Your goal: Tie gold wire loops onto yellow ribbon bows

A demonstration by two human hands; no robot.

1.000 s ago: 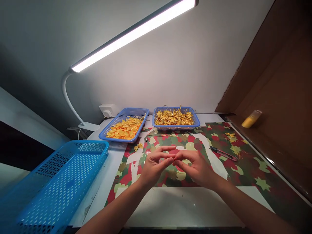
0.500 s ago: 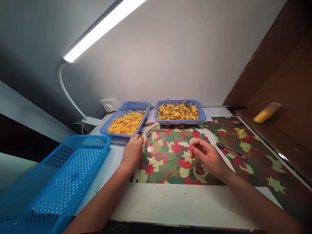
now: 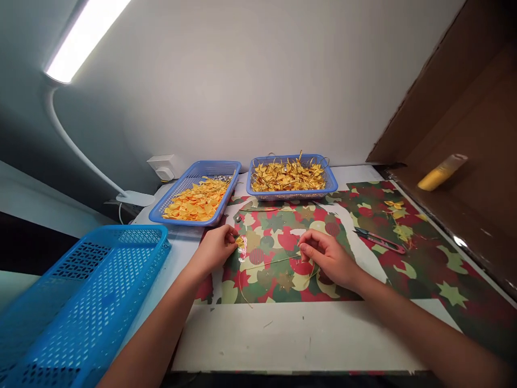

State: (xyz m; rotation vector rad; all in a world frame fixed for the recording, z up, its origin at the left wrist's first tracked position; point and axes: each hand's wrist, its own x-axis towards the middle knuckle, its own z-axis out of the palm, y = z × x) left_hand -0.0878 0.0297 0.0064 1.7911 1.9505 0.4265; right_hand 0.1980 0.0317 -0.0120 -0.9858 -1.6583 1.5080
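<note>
My left hand (image 3: 216, 249) is closed in a pinch at the left of the camouflage-patterned mat (image 3: 278, 291), with a small yellow petal-shaped piece (image 3: 240, 241) at its fingertips. Over the mat's right half, my right hand (image 3: 329, 258) has thumb and forefinger pressed together on a thin greenish-gold cord (image 3: 269, 262). That cord curves across the mat towards the left, its loose end lying near the front edge. A small round metal bell (image 3: 238, 219) rests just beyond my left fingers. Several cut cords (image 3: 264, 209) lie behind it.
Yellow pieces fill the left blue-violet basket (image 3: 161, 207); gold tied pieces fill the right one (image 3: 291, 195). A larger blue basket (image 3: 109, 299) stands at left. Thread snips (image 3: 379, 240) and yellow scraps (image 3: 398, 215) lie right, beside a cardboard wall (image 3: 424, 108). A lamp (image 3: 135, 198) stands back left.
My left hand has drawn back from beside the left basket and moved right with the yellow piece. My right hand keeps its pinch on the cord. The whole view has shifted slightly.
</note>
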